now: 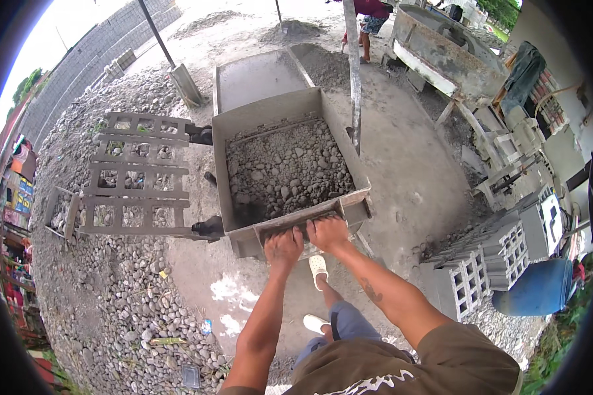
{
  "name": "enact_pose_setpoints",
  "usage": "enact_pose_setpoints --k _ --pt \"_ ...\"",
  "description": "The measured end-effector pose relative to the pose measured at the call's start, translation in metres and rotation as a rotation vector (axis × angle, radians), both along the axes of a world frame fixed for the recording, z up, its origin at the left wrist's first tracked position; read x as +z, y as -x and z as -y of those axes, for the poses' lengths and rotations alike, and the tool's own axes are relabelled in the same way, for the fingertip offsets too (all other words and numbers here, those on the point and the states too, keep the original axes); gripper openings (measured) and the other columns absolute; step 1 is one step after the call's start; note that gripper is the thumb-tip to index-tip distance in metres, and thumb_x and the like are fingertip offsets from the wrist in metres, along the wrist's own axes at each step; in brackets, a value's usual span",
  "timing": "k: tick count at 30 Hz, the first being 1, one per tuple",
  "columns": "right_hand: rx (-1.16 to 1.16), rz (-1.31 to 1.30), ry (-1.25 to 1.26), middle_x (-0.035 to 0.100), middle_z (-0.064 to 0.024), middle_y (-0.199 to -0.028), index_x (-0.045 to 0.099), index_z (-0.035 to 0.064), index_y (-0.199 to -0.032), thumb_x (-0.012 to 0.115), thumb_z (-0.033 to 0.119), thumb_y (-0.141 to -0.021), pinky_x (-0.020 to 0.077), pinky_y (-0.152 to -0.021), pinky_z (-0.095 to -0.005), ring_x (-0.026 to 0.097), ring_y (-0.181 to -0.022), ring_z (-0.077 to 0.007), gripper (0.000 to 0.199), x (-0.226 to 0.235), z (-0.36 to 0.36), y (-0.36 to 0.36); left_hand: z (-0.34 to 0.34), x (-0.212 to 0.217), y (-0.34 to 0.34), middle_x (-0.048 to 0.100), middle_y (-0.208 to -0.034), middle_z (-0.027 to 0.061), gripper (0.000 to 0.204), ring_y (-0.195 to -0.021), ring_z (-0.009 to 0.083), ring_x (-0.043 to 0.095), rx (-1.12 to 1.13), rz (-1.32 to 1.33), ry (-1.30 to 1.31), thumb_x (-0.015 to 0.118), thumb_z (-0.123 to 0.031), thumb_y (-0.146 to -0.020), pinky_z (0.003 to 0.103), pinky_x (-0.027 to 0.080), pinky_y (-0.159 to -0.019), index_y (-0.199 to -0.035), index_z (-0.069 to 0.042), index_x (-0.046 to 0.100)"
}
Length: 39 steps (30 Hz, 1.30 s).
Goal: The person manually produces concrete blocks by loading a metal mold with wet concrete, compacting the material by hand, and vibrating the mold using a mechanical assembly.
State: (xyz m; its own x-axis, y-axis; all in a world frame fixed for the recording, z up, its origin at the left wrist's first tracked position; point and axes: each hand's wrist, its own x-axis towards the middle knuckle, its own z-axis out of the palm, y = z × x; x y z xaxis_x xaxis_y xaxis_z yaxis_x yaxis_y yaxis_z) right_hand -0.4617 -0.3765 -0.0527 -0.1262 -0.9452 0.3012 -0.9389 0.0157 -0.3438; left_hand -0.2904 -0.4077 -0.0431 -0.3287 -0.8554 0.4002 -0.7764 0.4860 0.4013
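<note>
In front of me is a large grey, dust-covered open box (268, 108) with raised sides. Grey stones and gravel (290, 168) lie inside it, hiding most of its bottom. My left hand (284, 247) and my right hand (328, 233) are side by side at the box's near end. Both have their fingers curled over the near rim of the box, with the thumbs almost touching. Beyond the box, a shallow rectangular tray (254, 82) with a smooth grey surface sits partly hidden by the far wall.
A grey slatted grid (138, 168) stands left of the box over loose stones (138, 316). An upright post (354, 79) rises just beyond its right side. Farther right are a large trough (441, 59), stacked hollow blocks (471, 280) and a blue drum (537, 288). Another person (369, 20) bends at the back.
</note>
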Motion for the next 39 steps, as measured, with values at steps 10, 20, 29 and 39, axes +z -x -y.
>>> enact_pose_setpoints --k 10,20,29,39 --pt "-0.015 0.005 -0.002 0.08 -0.017 -0.08 0.08 0.0084 -0.073 0.057 0.032 -0.102 0.0607 -0.079 -0.0499 0.076 -0.07 -0.0368 0.044 0.0 0.004 -0.003 -0.001 0.0 0.001 0.079 -0.079 0.0178 0.041 -0.075 0.038 0.077 0.068 0.072 -0.024 0.061 -0.031 -0.102 0.051 0.059 -0.084 -0.072 -0.008 0.079" --pt "-0.028 0.02 0.058 0.08 -0.0146 -0.082 0.08 0.0092 -0.074 0.056 0.033 -0.102 0.0596 -0.086 -0.0492 0.077 -0.073 -0.0353 0.044 -0.01 0.01 0.001 0.006 -0.01 0.004 0.078 -0.078 0.0183 0.039 -0.073 0.0388 0.076 0.048 0.048 0.056 0.063 -0.029 -0.101 0.051 0.059 -0.081 -0.069 -0.008 0.075" --pt "-0.03 -0.004 0.043 0.08 -0.0139 -0.081 0.079 0.0106 -0.073 0.057 0.034 -0.101 0.0597 -0.087 -0.0497 0.077 -0.074 -0.0358 0.042 -0.012 0.016 -0.002 0.012 -0.014 0.003 0.078 -0.078 0.0168 0.036 -0.073 0.0362 0.076 0.052 -0.035 0.097 0.065 -0.03 -0.1 0.05 0.058 -0.08 -0.071 -0.009 0.075" --pt "-0.012 -0.033 0.059 0.08 -0.0137 -0.084 0.079 0.0107 -0.078 0.058 0.033 -0.1 0.0593 -0.084 -0.0501 0.077 -0.077 -0.0368 0.038 -0.013 0.019 0.001 0.015 -0.014 0.003 0.079 -0.079 0.0169 0.036 -0.075 0.0363 0.076 0.077 -0.029 0.021 0.064 -0.031 -0.1 0.049 0.058 -0.083 -0.074 -0.01 0.077"
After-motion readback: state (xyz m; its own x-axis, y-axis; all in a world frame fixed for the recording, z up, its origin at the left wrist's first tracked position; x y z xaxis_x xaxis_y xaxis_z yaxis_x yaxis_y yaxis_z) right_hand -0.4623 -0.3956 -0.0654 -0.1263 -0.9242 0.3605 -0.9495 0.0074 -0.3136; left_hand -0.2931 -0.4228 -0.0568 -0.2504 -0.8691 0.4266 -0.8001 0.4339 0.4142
